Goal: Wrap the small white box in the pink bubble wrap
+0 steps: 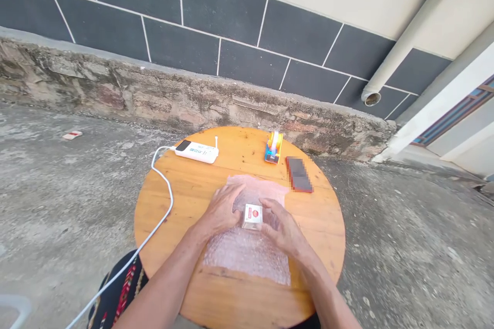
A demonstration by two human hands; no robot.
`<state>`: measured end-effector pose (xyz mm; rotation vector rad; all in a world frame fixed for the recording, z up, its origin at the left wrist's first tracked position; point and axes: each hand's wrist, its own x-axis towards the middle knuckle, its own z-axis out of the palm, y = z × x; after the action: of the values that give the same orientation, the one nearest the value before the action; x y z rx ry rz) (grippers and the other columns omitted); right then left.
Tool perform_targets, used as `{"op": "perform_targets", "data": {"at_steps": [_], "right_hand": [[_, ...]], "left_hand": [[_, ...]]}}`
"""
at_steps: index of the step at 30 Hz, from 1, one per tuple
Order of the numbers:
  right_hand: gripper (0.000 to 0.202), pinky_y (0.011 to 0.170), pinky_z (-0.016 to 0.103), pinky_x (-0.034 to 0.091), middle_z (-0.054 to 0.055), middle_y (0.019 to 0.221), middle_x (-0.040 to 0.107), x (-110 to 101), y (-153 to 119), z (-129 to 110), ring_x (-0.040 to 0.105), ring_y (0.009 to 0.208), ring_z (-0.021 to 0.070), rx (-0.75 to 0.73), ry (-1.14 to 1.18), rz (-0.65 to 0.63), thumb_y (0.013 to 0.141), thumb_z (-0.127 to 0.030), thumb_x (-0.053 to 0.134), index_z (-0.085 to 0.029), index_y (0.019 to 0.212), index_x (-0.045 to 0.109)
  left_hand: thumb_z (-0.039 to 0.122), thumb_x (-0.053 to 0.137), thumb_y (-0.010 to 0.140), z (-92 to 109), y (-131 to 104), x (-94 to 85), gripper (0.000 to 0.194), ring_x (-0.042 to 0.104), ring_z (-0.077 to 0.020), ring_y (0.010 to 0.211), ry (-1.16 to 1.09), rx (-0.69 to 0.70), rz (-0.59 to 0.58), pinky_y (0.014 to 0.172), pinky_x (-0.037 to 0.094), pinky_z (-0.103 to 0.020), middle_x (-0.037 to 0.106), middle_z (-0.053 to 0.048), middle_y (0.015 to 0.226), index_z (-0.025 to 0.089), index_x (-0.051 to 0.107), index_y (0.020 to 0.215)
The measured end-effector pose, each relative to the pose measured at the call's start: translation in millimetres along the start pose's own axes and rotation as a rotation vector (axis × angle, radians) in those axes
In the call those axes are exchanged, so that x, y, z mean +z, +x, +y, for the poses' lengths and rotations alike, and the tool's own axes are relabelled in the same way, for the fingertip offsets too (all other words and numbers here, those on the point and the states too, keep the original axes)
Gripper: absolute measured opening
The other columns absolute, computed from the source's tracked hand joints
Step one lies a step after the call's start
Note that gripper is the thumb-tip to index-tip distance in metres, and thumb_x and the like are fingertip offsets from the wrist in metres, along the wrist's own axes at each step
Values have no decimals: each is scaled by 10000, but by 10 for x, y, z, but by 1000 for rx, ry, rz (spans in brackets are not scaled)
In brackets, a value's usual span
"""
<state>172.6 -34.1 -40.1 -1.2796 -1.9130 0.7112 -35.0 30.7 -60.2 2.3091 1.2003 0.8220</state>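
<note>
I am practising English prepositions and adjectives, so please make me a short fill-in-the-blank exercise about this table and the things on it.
1. A small white box with red print sits ____ the left hand and the right hand.
2. The orange-brown wooden table has a ____ top.
3. A flat, dark rectangular object with red edges lies to the ____ of the thin, pinkish translucent sheet.
4. The long, thin cable is ____ in colour.

Missing words: between; round; right; white.
</note>
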Motion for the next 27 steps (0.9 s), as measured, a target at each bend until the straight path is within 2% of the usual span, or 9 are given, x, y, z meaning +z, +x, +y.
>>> {"op": "perform_targets", "data": {"at_steps": [3, 6, 9, 13, 20, 24, 27], "right_hand": [[288, 900, 364, 448, 51, 1121, 628, -83, 209, 1, 566, 1030, 233, 126, 179, 10, 842, -326, 585, -233, 1108, 643], [233, 678, 299, 512, 42, 914, 675, -96, 533, 112, 620, 817, 205, 298, 463, -5, 786, -333, 640, -205, 972, 693], [261, 523, 257, 506, 78, 974, 664, -102, 806, 281, 638, 764, 197, 373, 591, 77, 778, -340, 629, -184, 984, 659], [240, 624, 291, 560, 123, 1151, 601, -134, 912, 430, 631, 949, 222, 408, 717, 206, 785, -330, 599, -173, 966, 617], [304, 768, 342, 543, 103, 1157, 603, -37, 837, 448, 591, 1055, 253, 405, 701, 253, 741, -311, 619, -175, 1013, 624], [331, 826, 361, 520, 69, 1142, 618, 22, 813, 415, 579, 1061, 252, 357, 633, 243, 738, -324, 622, -194, 1042, 632], [313, 822, 367, 516, 57, 1122, 631, 43, 805, 395, 584, 1043, 249, 326, 593, 234, 762, -322, 589, -208, 1049, 635]], "left_hand": [[95, 480, 617, -10, 6, 12, 766, 357, -269, 1304, 6, 0, -4, 1067, 294, -449, 413, -64, 1429, 202, 382, 1369], [111, 494, 623, -16, 9, 13, 755, 368, -280, 1292, 9, -5, -7, 1060, 304, -455, 417, -69, 1426, 201, 389, 1365], [111, 493, 615, -10, 5, -1, 740, 386, -277, 1265, 9, -10, -2, 1044, 331, -441, 446, -66, 1397, 197, 411, 1345], [101, 493, 610, 4, -5, -18, 715, 412, -267, 1225, 3, -26, 6, 1028, 360, -424, 497, -65, 1333, 205, 441, 1316], [94, 497, 623, -7, -18, -38, 711, 419, -255, 1240, -28, -63, 4, 1058, 349, -415, 473, -84, 1351, 184, 436, 1325], [113, 480, 681, 113, -28, -193, 657, 471, -244, 1204, -11, -143, -2, 1017, 402, -393, 508, -79, 1325, 184, 438, 1332], [120, 459, 728, 253, 45, -317, 568, 455, -240, 1222, 93, -61, -20, 1034, 385, -405, 531, -57, 1310, 210, 497, 1288]]}}
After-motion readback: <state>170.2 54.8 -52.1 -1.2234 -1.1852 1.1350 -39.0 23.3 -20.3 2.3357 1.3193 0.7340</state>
